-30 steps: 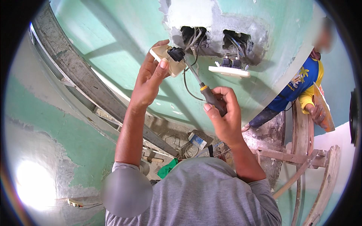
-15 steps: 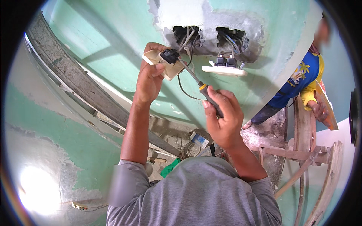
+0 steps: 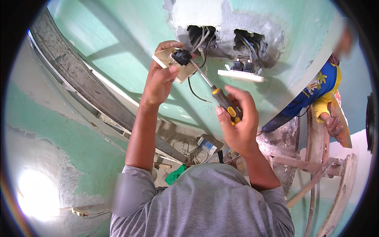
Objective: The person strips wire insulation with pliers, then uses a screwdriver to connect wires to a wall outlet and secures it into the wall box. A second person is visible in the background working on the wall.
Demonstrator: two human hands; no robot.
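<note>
My left hand (image 3: 157, 86) grips a cream wall plate (image 3: 184, 75) with its thumb and fingers. A black electrical module (image 3: 182, 57) sits at the back of that plate, and wires run from it to the left wall box. My right hand (image 3: 245, 128) is around the grey and yellow handle of a screwdriver (image 3: 226, 103), thumb on one side and index finger lifted. The screwdriver's tip meets the black module. One dark loose wire (image 3: 194, 93) hangs below the plate.
Two rough wall openings (image 3: 202, 37) hold wires; a second white plate (image 3: 241, 76) hangs by wires from the right one. At right, a co-worker in blue and yellow (image 3: 320, 85) holds a flat board. Wooden frames (image 3: 308, 164) and a long curved beam (image 3: 75, 67) flank me.
My right fingers have loosened and spread on the screwdriver handle, showing more of it. The view has shifted slightly. My left hand keeps its hold on the plate.
</note>
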